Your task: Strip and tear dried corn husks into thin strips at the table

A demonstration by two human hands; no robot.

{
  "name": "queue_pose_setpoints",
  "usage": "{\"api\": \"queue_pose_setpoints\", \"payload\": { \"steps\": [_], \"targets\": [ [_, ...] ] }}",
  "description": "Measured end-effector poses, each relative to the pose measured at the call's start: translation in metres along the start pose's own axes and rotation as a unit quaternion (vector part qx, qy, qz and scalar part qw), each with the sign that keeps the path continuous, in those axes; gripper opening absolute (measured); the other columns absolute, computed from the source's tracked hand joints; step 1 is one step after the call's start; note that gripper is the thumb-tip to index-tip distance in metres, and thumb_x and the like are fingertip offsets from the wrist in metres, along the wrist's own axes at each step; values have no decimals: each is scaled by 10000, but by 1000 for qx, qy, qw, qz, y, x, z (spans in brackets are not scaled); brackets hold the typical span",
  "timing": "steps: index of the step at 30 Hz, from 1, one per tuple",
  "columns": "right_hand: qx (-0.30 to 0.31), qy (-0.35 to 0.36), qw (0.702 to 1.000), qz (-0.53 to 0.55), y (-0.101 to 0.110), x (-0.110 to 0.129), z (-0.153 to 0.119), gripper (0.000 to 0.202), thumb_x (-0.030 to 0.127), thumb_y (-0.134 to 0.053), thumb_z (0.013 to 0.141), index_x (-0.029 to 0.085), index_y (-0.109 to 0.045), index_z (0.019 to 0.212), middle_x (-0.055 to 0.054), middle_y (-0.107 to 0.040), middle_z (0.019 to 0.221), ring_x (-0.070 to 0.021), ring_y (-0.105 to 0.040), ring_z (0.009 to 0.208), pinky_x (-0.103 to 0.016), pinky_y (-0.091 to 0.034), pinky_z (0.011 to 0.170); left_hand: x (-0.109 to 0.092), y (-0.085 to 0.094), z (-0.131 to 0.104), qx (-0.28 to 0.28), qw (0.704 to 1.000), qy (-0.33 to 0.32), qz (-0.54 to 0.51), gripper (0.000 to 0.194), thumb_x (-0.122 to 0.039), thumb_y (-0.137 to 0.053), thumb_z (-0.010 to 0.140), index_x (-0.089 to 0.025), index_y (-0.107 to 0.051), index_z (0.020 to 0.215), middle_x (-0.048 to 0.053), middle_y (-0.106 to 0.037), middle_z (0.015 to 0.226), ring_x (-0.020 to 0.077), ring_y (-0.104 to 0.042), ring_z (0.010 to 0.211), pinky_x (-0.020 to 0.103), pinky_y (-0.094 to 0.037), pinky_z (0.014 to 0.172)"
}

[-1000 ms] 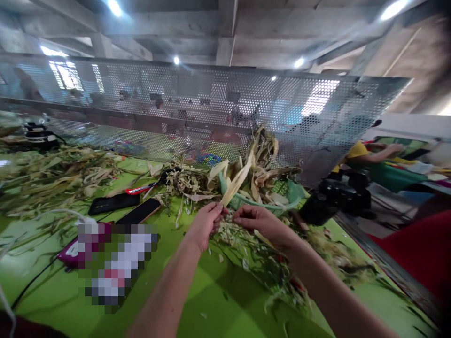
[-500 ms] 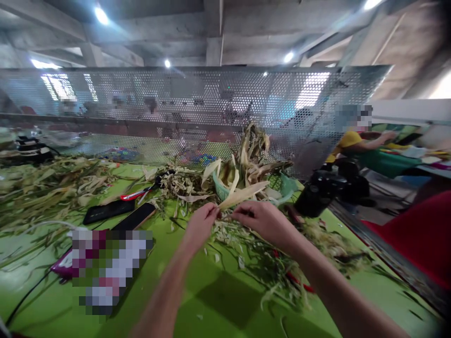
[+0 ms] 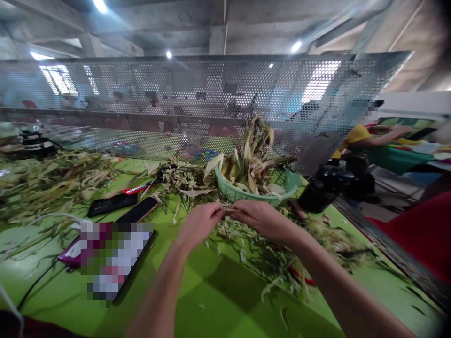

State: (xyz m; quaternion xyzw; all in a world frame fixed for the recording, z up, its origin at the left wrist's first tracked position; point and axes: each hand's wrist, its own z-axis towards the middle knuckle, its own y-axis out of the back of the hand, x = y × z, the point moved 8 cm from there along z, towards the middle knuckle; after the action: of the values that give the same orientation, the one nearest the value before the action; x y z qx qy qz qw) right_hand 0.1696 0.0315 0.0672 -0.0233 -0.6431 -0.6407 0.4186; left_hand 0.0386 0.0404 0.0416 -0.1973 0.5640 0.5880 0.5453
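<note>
Reaching in from the near edge, two bare arms stretch over the shiny, flat, light green surface (image 3: 197, 300) and lean in toward each other. The left hand (image 3: 201, 220) and the right hand (image 3: 262, 218) nearly meet, palms down and wrists bent a little. Each hand's fingers are bent and pinch a thin, pale brown strip of dry leaf (image 3: 233, 212). The strip is short and runs from one hand to the other, just in front of the basket.

To the left lies a smooth purple plastic box (image 3: 72, 253) with a black wire. Past it are a flat black phone with a brown edge (image 3: 139, 210) and a flat black case (image 3: 112, 204), with a red and black cutter (image 3: 139, 188) beyond.

Under and beside the right hand are crumbly green and white plant bits (image 3: 253, 249), with a bright red stringy thing (image 3: 303, 276) in them.

Farther on, a round, light green plastic basket with holes (image 3: 243, 195) holds long, dry, curly tan leaves (image 3: 257, 164) that poke up high. More dry leaves (image 3: 66, 176) make a big messy heap on the left.

Behind stands a shiny gray metal screen full of tiny holes (image 3: 197, 98). Off to the right, a person in a yellow top (image 3: 357, 136) holds out an arm.
</note>
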Motion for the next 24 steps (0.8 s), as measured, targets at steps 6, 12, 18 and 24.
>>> {"api": "queue_pose_setpoints", "payload": {
  "steps": [6, 12, 18, 24],
  "targets": [
    [-12, -32, 999, -4, 4, -15, 0, 343, 415, -410, 930, 218, -601, 723, -21, -583, 680, -175, -518, 642, -300, -359, 620, 12, 12, 2, -69, 997, 38, -19, 286, -466, -547, 822, -198, -604, 737, -16, -529, 602, 134, -434, 551, 224, -269, 520],
    [-80, -93, 985, 122, 26, -35, -2, 394, 521, -500, 858, 191, -610, 673, 18, -452, 549, -117, -394, 514, -249, -306, 498, 47, 32, 5, -206, 960, 96, -162, 293, -466, -518, 845, -190, -609, 805, 28, -606, 701, 161, -556, 667, 252, -403, 642],
    [-208, -125, 895, 374, 54, -30, -15, 356, 536, -638, 764, 188, -581, 718, 37, -401, 587, -77, -299, 476, -227, -319, 450, 69, 20, 8, -221, 891, 158, -363, 201, -358, -570, 818, -161, -609, 830, 26, -643, 738, 150, -631, 675, 281, -466, 719],
    [-243, -130, 846, 457, 22, -25, -10, 330, 522, -630, 773, 201, -563, 739, 49, -371, 591, -71, -237, 433, -255, -310, 437, 44, -20, 9, -95, 888, 139, -427, 261, -393, -602, 805, -163, -659, 914, 80, -690, 911, 178, -653, 867, 299, -474, 822]
  ]
}}
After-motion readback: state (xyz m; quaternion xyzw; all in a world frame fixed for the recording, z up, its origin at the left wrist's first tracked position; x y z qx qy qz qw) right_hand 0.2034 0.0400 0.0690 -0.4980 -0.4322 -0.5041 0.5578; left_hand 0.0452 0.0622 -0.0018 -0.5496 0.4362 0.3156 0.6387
